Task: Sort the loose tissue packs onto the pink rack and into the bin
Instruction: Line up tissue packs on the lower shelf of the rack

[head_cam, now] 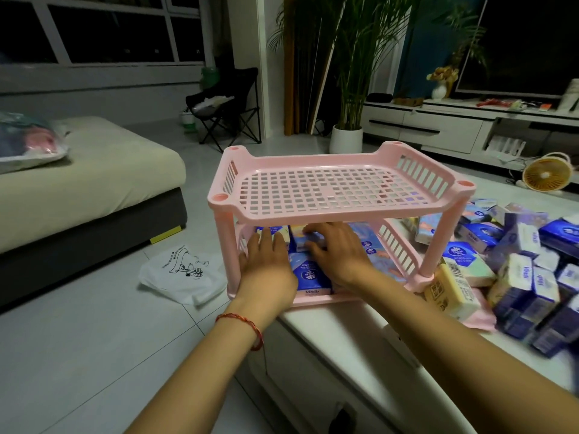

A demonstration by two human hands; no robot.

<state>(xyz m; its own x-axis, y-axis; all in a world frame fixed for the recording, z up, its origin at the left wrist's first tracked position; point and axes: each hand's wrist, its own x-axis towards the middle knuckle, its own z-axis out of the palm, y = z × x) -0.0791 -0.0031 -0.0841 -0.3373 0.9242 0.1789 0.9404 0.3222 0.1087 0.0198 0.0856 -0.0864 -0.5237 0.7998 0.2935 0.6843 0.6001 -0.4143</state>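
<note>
a home living room: sofa (87, 170), tv cabinet (438, 126), potted palm (347, 89), folding chair (228, 104).

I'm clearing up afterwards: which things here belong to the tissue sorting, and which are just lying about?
Job: pink rack, packs on its lower shelf, loose packs beside it, left hand, right hand.
Lying about: white bag on the floor, fan, folding chair, potted plant.

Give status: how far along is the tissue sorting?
Early. Done: several packs lie on the lower shelf of the rack. In hand: left hand and right hand are on packs there. Left: the top shelf holds none, and a big loose pile waits on the table. No bin clearly visible.
</note>
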